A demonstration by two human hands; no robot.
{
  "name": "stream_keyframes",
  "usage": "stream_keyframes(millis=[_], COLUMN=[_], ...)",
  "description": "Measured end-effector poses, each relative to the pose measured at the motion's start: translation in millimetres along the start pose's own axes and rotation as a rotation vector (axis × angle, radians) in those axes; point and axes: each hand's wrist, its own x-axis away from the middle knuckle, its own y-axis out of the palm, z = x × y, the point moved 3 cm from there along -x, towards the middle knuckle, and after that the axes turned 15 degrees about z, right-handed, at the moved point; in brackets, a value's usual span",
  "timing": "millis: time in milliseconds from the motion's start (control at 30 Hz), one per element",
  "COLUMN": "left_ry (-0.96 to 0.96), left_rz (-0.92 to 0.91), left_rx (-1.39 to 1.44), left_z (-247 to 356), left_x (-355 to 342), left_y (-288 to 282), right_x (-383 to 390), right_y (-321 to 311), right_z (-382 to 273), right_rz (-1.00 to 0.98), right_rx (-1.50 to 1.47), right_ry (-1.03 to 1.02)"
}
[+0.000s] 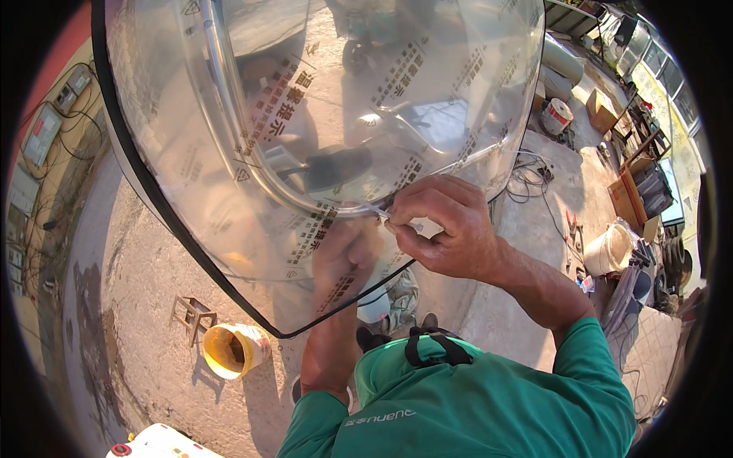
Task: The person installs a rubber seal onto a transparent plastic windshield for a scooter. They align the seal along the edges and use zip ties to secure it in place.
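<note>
A large clear plastic sheet [191, 221] with black edging and printed dark marks hangs in front of me. Along it runs a bent shiny metal tube [229, 114]. My right hand [450, 225], on the near side of the sheet, pinches a thin white strip [372, 208], apparently a cable tie, between thumb and forefinger. The strip's far end reaches the lower bend of the tube. Behind the sheet, my left hand [347, 252] shows blurred through the plastic, its fingers curled just below the tube. What those fingers hold, if anything, is hidden.
On the ground at lower left stand a yellow bucket [227, 353] and a small stool frame [192, 317]. To the right lie coiled cable [529, 177], red-handled pliers [573, 225], a whitish bucket [608, 249] and cardboard boxes [601, 111]. A dark mirror [337, 168] shows through the sheet.
</note>
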Motion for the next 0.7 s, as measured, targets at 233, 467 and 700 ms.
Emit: stream_keyframes(millis=[233,467,700], left_ry=[0.043,0.017,0.080], left_rz=[-0.011,0.033,0.079], left_rx=[-0.007,-0.040,-0.159], left_z=[0,-3,-10], left_x=[-3,-7,-12], left_y=[-2,-7,-12], right_x=[-3,-1,1], right_y=[1,0,2], right_z=[0,1,3], right_rz=[0.000,0.008,0.015], right_rx=[0.003,0.031,0.047], right_ry=[0.011,-0.015,-0.053])
